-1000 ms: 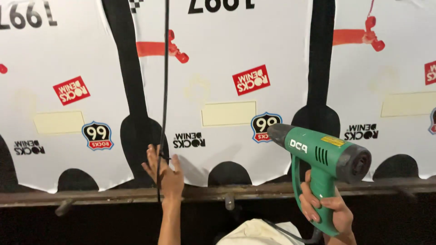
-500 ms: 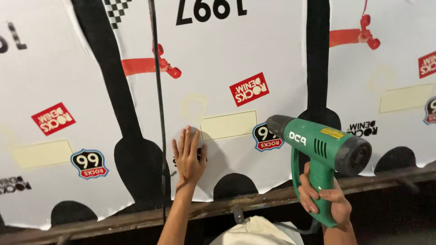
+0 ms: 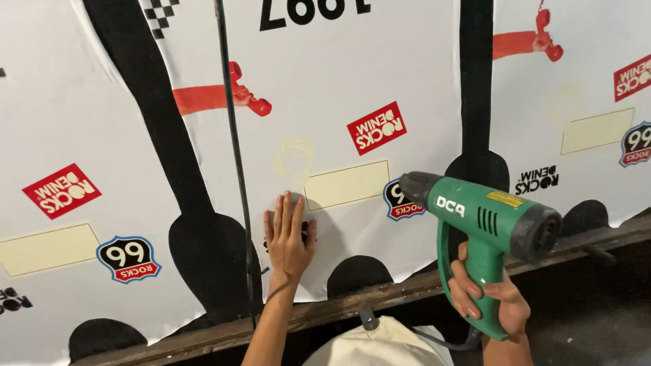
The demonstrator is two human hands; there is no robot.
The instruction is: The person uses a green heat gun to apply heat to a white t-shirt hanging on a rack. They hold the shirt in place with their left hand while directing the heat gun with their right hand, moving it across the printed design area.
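Head view: we press our left hand [image 3: 288, 234] flat, fingers together and extended, on the white printed sheet [image 3: 319, 81], just left of a blank cream rectangle [image 3: 346, 184] and near the sheet's scalloped near edge. Our right hand [image 3: 489, 298] is wrapped tight around the grip of the green heat gun [image 3: 485, 220], whose dark nozzle [image 3: 415, 186] points left toward a round blue badge print [image 3: 400, 200], close beside the cream rectangle. A thin black cord [image 3: 234, 156] hangs down the sheet just left of the flat hand.

To do this step well, we judge the nozzle should stay off the sheet and aimed wide of our fingers, while the palm keeps even pressure so the film lies smooth. The wooden rail [image 3: 352, 301] runs under the sheet's edge.
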